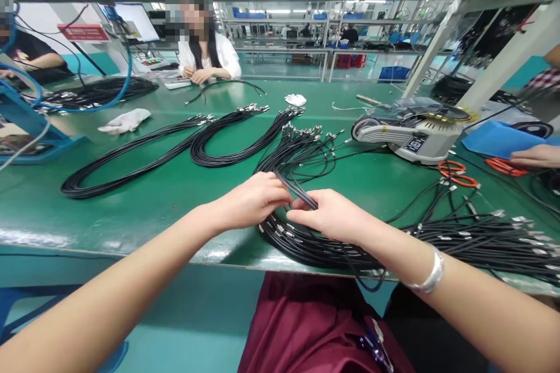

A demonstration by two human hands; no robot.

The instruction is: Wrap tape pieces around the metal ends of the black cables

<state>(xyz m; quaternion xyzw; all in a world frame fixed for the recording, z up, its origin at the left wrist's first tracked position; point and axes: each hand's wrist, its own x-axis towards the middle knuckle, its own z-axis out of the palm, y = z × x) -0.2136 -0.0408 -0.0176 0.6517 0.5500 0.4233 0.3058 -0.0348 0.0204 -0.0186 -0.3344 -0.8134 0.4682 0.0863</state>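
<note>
Both my hands are over a large bundle of black cables [306, 247] that curves along the near edge of the green table. My left hand [258, 198] is closed, its fingers pinching a few black cables [294, 186] raised above the bundle. Just to the right, my right hand [332, 214] wraps round the same cables, thumb toward my left fingers. Silver connector ends [301, 133] fan out beyond my hands. Left of them lie two bent cable bundles, one in the middle [219, 158] and a longer one [87, 186].
A grey tape dispenser [420, 137] stands at the right, near orange-handled scissors [459, 175]. White gloves [126, 121] lie at the left. A co-worker [205, 61] sits across the table [184, 215]; another person's hand [536, 156] is at the right. A blue stand [35, 122] occupies the left end.
</note>
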